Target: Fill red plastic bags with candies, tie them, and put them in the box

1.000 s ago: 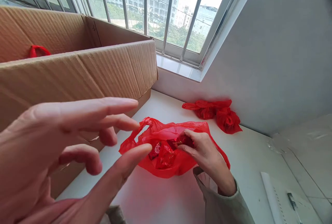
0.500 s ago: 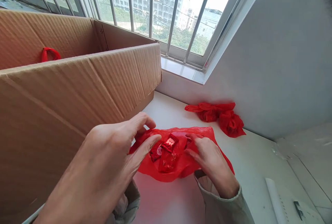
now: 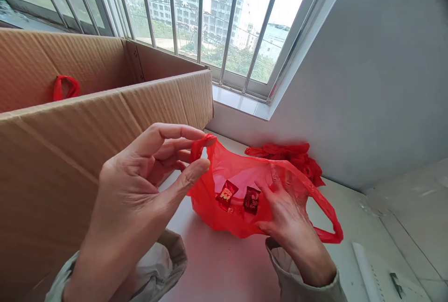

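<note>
A thin red plastic bag [image 3: 210, 211] stands open on the white tabletop, lifted at its left side. The index fingertip of my left hand [image 3: 136, 180] is hooked into the bag's left handle loop, with the thumb just below. My right hand [image 3: 289, 215] reaches into the mouth with its fingers spread against the inner wall. Inside lie small wrapped candies: a bright red one [image 3: 227, 194] and a dark red one [image 3: 251, 200], with more showing faintly beneath. The right handle loop [image 3: 331, 213] hangs free beyond my right wrist.
At left stands a large open cardboard box [image 3: 115, 110], a red bag handle [image 3: 66, 88] showing inside. Tied red bags [image 3: 297, 155] lie against the wall. A white roll [image 3: 366, 264] lies at the right. Behind is a barred window [image 3: 199, 22].
The bag's rim and handles have been raised and its mouth opened wider. My left hand has moved up to the left handle, and my right hand has spread its fingers inside the bag.
</note>
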`<state>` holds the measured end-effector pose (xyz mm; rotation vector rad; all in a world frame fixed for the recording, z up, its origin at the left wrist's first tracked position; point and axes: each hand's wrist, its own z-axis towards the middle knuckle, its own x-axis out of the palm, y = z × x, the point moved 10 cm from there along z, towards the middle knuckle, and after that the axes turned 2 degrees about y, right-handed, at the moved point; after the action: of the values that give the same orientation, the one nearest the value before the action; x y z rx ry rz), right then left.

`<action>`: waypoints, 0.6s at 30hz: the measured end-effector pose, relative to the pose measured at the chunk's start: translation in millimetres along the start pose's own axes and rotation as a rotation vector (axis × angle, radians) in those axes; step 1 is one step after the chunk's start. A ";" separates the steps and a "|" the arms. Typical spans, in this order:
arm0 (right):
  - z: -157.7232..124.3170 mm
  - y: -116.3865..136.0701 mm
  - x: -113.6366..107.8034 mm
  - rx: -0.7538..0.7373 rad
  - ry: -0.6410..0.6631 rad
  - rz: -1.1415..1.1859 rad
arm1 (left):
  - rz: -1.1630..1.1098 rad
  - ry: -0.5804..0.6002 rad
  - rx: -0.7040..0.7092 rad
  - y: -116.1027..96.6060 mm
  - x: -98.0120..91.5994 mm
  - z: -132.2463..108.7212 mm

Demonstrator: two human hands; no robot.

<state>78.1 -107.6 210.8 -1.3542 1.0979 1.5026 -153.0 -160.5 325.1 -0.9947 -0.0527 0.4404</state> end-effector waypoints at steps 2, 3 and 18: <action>-2.8 -3.6 -2.4 -0.013 -0.052 -0.025 | 0.010 0.005 0.001 -3.9 -1.0 -2.2; -4.5 -4.8 -3.1 -0.023 -0.069 -0.031 | 0.023 0.007 -0.001 -5.2 -2.0 -3.5; 14.7 59.3 27.6 -0.266 -0.022 0.114 | 0.274 0.628 0.017 4.6 53.5 -19.8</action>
<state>14.8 -110.0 188.7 -1.4691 1.0020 1.7935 -101.1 -153.8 302.1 -1.0901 0.6571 0.3591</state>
